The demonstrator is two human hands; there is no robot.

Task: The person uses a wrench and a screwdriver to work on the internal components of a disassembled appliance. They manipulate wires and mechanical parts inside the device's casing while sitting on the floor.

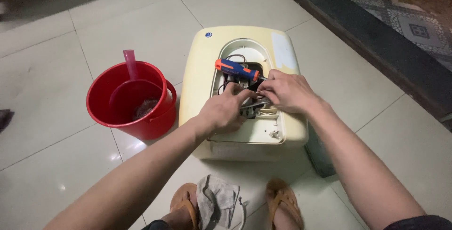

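Head view shows the left hand (221,112) and right hand (287,91) pinching small metal parts inside the cream plastic appliance (207,70); the orange-blue screwdriver (237,70) lies crosswise just beyond both, nearer the right hand.

Small round blue label (208,35) on cream appliance's (202,70) top-left corner

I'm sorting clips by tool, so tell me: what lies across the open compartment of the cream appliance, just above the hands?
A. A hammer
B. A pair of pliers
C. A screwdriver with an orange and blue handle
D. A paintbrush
C: a screwdriver with an orange and blue handle lies across the opening of the cream appliance, above both hands.
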